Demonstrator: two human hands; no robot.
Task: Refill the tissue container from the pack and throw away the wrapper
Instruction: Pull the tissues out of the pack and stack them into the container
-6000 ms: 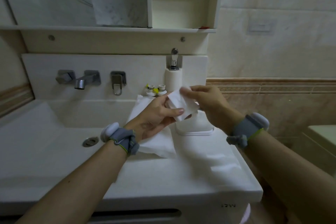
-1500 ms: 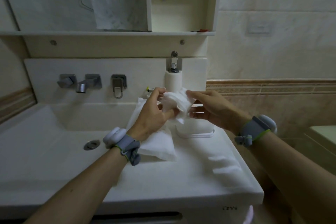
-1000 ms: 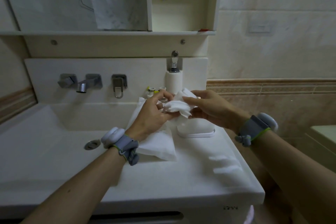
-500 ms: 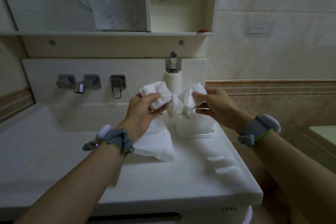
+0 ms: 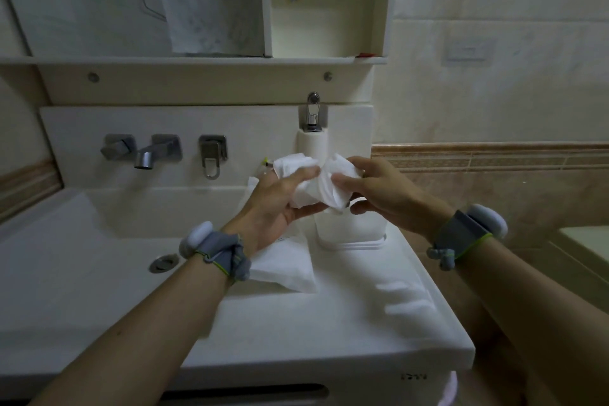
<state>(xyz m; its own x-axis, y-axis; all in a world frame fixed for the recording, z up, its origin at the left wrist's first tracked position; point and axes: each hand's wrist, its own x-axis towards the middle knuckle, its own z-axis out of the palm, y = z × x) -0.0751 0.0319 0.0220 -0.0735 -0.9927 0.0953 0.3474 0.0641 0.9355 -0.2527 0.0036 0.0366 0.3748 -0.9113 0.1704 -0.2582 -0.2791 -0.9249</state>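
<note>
White tissues, a crumpled wad, sit bunched between our two hands just above the tissue container. Our left hand curls round one end, our right hand pinches the other (both with grey wrist bands). The tissue pack lies flat on the vanity counter, beside the container.

Dim bathroom: white vanity, chrome faucet, mirror cabinet, beige tiled wall.
</note>
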